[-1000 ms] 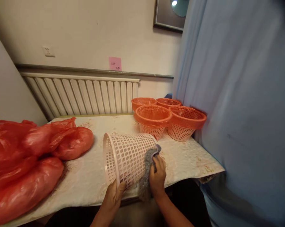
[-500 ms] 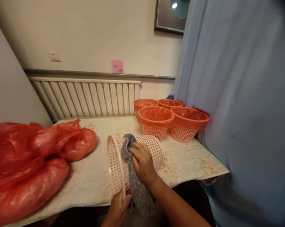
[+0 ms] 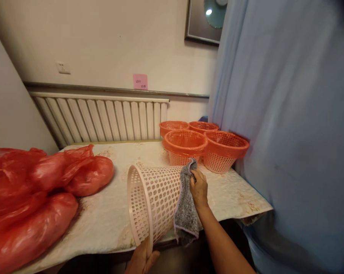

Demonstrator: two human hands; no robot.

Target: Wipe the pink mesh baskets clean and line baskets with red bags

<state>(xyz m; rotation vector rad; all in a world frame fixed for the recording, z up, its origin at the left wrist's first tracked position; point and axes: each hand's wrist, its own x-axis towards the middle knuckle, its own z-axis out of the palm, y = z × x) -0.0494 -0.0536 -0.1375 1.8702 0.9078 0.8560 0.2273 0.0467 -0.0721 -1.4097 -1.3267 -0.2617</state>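
Note:
A pale pink perforated wastebasket (image 3: 163,194) lies on its side over the table's front edge, its open mouth turned to the left. My left hand (image 3: 142,258) grips the rim at the bottom, fingers closed around it. At the basket's base end, my right hand (image 3: 199,190) is closed on a grey cleaning cloth (image 3: 187,207) with a pale purple hem. The cloth lies against the base and hangs down over the near side. Part of the basket's base is hidden behind the cloth and hand.
Several similar baskets with red bag liners (image 3: 186,142) stand at the back right, by a blue curtain (image 3: 289,114). Stuffed red plastic bags (image 3: 52,186) cover the table's left. A radiator (image 3: 103,118) runs along the wall behind the table (image 3: 103,217), which has a floral cover.
My right hand has moved the cloth rightward, from near the basket's rim to its base end. My left hand stays on the rim.

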